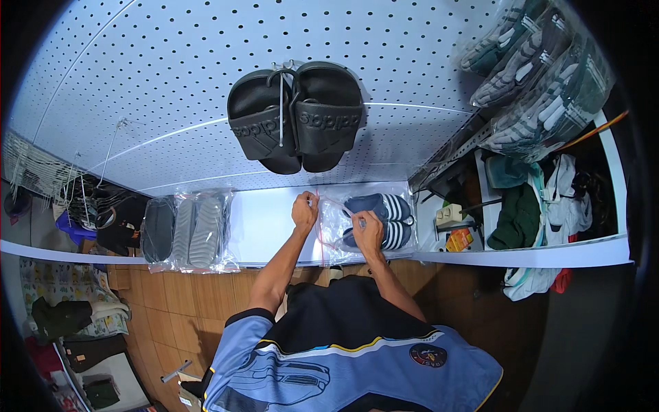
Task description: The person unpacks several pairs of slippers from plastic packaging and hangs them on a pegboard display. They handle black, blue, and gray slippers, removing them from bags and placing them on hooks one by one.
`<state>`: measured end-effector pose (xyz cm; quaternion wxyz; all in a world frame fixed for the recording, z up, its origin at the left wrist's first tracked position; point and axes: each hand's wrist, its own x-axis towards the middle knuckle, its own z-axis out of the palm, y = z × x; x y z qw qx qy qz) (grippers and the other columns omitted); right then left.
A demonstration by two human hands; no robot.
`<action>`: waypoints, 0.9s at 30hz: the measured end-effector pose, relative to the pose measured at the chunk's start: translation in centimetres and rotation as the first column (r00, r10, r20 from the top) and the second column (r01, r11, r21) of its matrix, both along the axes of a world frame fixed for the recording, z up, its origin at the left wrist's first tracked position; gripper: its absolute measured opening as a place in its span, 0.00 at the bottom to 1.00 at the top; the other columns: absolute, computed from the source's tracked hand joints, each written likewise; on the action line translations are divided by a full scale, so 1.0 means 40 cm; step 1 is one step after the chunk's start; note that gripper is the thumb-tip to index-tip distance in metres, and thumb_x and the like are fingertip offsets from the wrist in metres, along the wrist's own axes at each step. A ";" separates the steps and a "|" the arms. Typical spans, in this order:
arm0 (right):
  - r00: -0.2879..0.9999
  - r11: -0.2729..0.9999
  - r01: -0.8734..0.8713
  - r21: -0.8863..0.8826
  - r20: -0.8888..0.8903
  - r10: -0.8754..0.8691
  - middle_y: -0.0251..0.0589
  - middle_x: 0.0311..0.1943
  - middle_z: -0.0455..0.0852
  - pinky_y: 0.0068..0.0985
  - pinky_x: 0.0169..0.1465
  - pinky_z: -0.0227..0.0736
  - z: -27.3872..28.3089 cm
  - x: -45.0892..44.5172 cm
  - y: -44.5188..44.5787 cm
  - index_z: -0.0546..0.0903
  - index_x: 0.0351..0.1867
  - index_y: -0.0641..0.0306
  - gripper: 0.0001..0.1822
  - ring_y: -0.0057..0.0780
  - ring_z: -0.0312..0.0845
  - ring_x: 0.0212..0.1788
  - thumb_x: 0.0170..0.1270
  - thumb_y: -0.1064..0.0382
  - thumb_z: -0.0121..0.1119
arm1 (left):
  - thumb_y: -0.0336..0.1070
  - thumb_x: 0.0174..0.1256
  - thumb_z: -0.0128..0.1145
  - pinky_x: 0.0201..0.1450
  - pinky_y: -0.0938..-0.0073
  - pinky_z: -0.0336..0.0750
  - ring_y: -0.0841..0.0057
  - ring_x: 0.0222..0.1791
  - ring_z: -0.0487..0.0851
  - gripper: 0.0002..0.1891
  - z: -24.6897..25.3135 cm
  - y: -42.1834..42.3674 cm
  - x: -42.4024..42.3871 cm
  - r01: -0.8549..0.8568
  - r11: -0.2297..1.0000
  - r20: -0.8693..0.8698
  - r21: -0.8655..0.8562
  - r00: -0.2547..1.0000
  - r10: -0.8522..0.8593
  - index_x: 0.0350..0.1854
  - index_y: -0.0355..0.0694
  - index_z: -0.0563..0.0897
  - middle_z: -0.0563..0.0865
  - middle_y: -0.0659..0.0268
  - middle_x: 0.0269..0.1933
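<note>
Navy slide sandals with white stripes (395, 207) lie inside a clear plastic bag (334, 239) with a red line along its left edge. My left hand (305, 210) pinches the bag's upper left corner, its fingers closed together. Over the bag's opening side, beside the sandals, my right hand (367, 232) has thumb and fingers closed on the clear plastic. Black Adidas slides (329, 116) hang from a metal hook on the pegboard above. Bagged grey slides (206, 232) and a bagged dark pair (159, 229) lie at the left of the white shelf.
A white pegboard (180, 67) rises behind the white shelf (262, 221). Bagged striped gloves or socks (545, 82) hang at upper right. Beyond the shelf's right part are a power socket block (449, 215) and folded clothes (517, 216). Garments on hangers (116, 226) are at left.
</note>
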<state>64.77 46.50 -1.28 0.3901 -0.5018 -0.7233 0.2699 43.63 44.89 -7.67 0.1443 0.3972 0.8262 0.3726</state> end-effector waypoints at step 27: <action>0.994 0.994 0.106 0.008 -0.001 -0.106 0.46 0.22 0.80 0.36 0.29 0.66 -0.017 -0.024 0.014 0.85 0.29 0.65 0.07 0.42 0.76 0.21 0.57 0.63 0.69 | 0.34 0.62 0.62 0.44 0.61 0.75 0.59 0.39 0.80 0.07 0.018 -0.337 0.159 0.438 0.896 0.021 0.071 0.898 -0.440 0.38 0.41 0.90 0.83 0.56 0.35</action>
